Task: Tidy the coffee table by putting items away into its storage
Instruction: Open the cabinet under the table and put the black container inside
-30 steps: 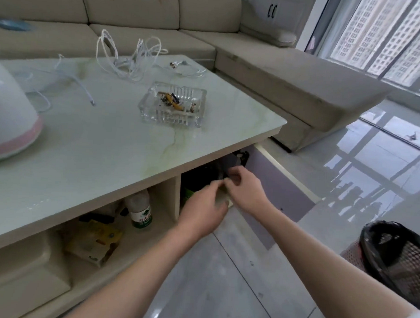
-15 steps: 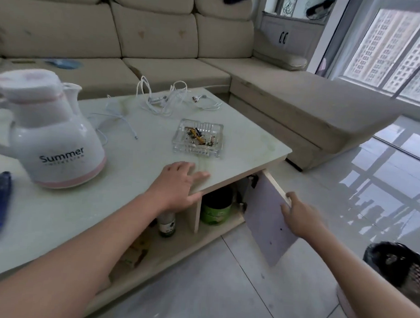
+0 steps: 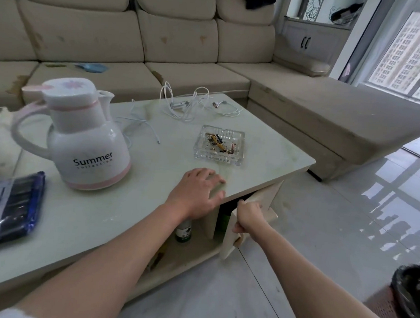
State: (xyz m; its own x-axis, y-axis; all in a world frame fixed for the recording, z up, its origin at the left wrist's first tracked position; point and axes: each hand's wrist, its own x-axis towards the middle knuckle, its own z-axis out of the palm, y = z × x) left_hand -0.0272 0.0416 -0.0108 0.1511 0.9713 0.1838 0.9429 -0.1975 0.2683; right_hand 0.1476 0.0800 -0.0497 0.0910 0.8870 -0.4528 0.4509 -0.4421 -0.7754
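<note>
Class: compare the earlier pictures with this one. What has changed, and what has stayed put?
The right hand now grips the edge of the beige cabinet door, which has swung partly closed. The left hand has left the cabinet and stays flat on the pale marble tabletop. The glass ashtray is unmoved.

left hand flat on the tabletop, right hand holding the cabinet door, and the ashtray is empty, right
Not quite. The head view shows the ashtray holds cigarette butts. The rest stands: the left hand lies flat on the tabletop and the right hand holds the cabinet door.
</note>
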